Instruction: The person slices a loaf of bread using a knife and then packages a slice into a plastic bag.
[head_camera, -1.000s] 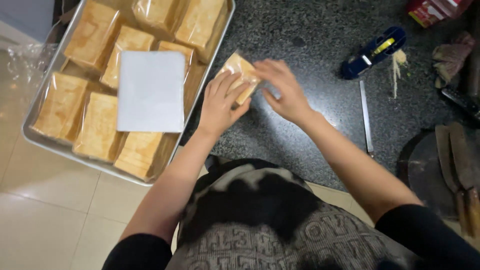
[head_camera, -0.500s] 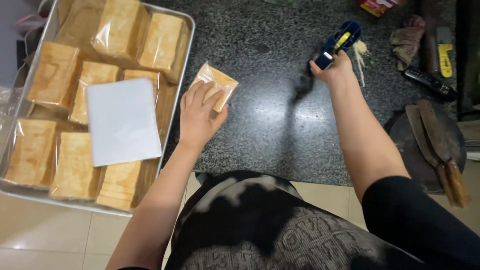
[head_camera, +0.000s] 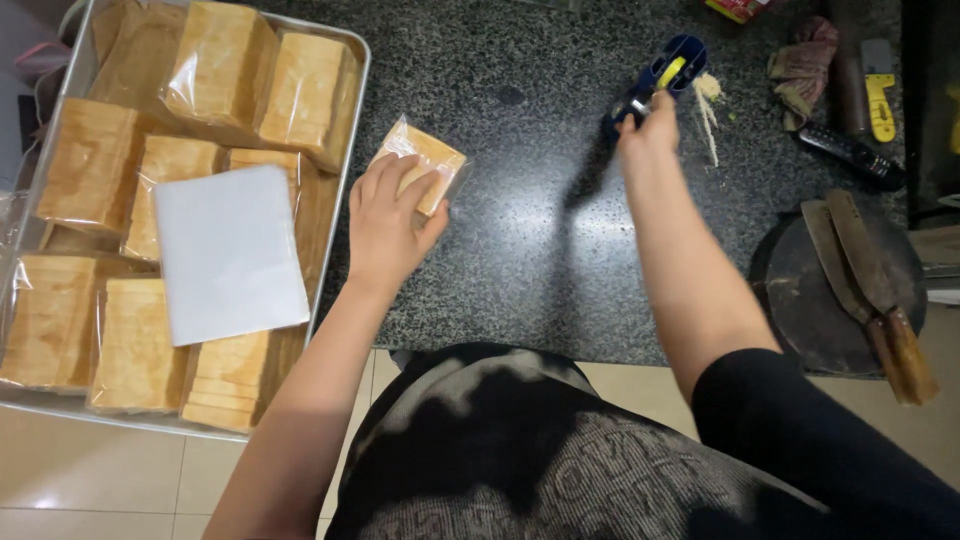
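My left hand (head_camera: 388, 218) presses down on a small bag of sliced bread (head_camera: 428, 158) lying on the dark granite counter (head_camera: 520, 250), just right of the tray. My right hand (head_camera: 648, 125) is stretched to the far side of the counter and grips a blue and yellow tape dispenser (head_camera: 662, 75). A metal tray (head_camera: 355, 120) at the left holds several bagged loaves (head_camera: 300, 90), with a stack of white sheets (head_camera: 228, 252) resting on top of them.
Two cleavers with wooden handles (head_camera: 870, 290) rest on a round dark board (head_camera: 810, 300) at the right. A yellow-handled tool (head_camera: 878, 85), a black remote (head_camera: 850, 155), a crumpled cloth (head_camera: 805, 65) and some crumbs (head_camera: 708, 105) lie at the far right.
My right hand left the bread bag, reached far right and took hold of the tape dispenser. My left hand stayed on the bag.
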